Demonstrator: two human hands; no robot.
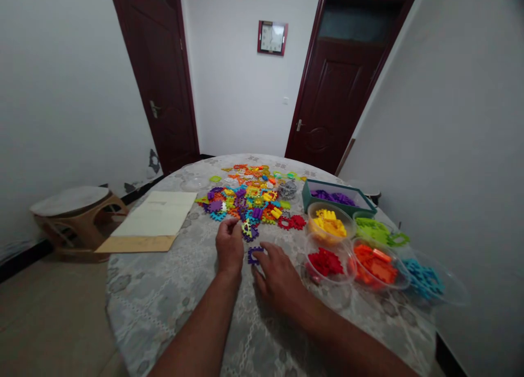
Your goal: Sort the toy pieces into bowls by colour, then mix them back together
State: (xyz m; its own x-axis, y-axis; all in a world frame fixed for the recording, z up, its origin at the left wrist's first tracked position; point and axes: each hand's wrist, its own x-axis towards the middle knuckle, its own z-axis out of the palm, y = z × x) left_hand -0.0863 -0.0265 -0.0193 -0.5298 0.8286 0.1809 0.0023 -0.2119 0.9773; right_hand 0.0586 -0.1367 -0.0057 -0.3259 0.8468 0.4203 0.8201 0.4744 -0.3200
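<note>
A purple square piece (251,256) with toothed edges and an open centre is at the near side of the table's middle. My right hand (278,268) has its thumb and index finger on this piece, partly covering its right side. Left of it, my left hand (229,246) is closed with curled fingers; whatever it may hold is hidden. Just beyond both hands, a pale yellow-green piece (246,228) and a dark purple gear (251,235) lie together. Behind them spreads a mixed heap of colourful plastic gear pieces (241,202).
Clear bowls hold yellow pieces (329,224), red pieces (325,262), orange pieces (374,265), blue pieces (423,279) and green pieces (372,232). A green box (307,198) contains purple pieces. Cardboard with paper (153,216) lies at left; a wooden stool (82,224) stands beyond the table edge.
</note>
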